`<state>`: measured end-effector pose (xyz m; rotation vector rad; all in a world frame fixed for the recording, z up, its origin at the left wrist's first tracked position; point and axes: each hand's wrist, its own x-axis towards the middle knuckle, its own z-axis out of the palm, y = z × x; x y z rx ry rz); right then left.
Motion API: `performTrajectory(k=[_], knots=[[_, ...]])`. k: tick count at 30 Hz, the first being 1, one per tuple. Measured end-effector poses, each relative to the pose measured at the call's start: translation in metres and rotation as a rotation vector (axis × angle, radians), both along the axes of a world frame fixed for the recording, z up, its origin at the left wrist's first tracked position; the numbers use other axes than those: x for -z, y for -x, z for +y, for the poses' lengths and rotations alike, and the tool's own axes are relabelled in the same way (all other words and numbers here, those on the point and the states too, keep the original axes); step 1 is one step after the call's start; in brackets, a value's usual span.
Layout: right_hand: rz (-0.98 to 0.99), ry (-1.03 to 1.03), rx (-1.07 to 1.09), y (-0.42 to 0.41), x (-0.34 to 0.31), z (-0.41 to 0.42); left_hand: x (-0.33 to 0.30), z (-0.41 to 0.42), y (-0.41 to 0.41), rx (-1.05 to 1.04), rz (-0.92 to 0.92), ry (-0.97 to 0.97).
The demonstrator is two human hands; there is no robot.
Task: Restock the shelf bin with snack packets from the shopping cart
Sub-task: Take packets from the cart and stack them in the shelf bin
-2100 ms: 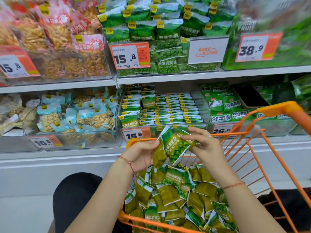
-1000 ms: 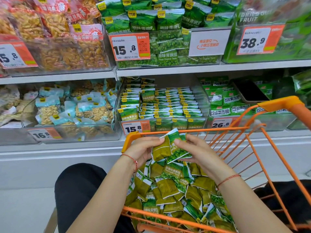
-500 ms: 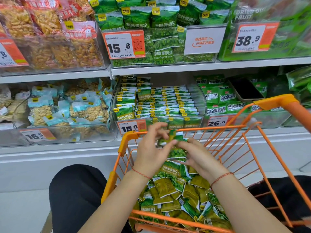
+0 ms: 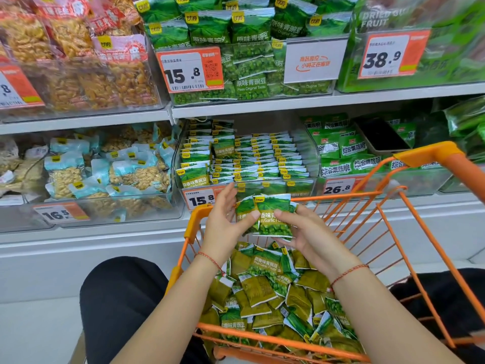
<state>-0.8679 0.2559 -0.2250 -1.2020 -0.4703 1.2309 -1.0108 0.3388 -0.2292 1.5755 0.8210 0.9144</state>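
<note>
The left hand rises over the front rim of the orange shopping cart, palm turned inward, its thumb and fingers pressed to the left edge of a small stack of green snack packets labelled garlic flavor peas. The right hand grips the same stack from the right, thumb across the front and fingers curled underneath, so both hands are closed on it. The stack stands upright above the cart, just in front of the clear shelf bin on the lower shelf, where matching packets stand in tidy rows behind a 15.8 price tag. More packets lie in a loose heap in the cart bed below the wrists.
</note>
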Motion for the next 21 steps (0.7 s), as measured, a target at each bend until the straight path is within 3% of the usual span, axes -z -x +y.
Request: performTrajectory(k=[3, 6, 14, 21], knots=[[0.058, -0.016, 0.037, 0.0, 0.0, 0.001, -0.005, 0.003, 0.001, -0.044, -0.052, 0.14], [0.032, -0.042, -0.007, 0.002, -0.002, 0.0, -0.005, 0.002, 0.002, -0.066, -0.058, 0.151], [-0.374, -0.039, -0.009, 0.018, -0.003, -0.002, -0.006, -0.013, -0.006, -0.01, 0.074, 0.042], [-0.144, -0.075, -0.06, 0.023, -0.005, 0.0, -0.008, -0.022, -0.008, 0.003, 0.293, -0.02]])
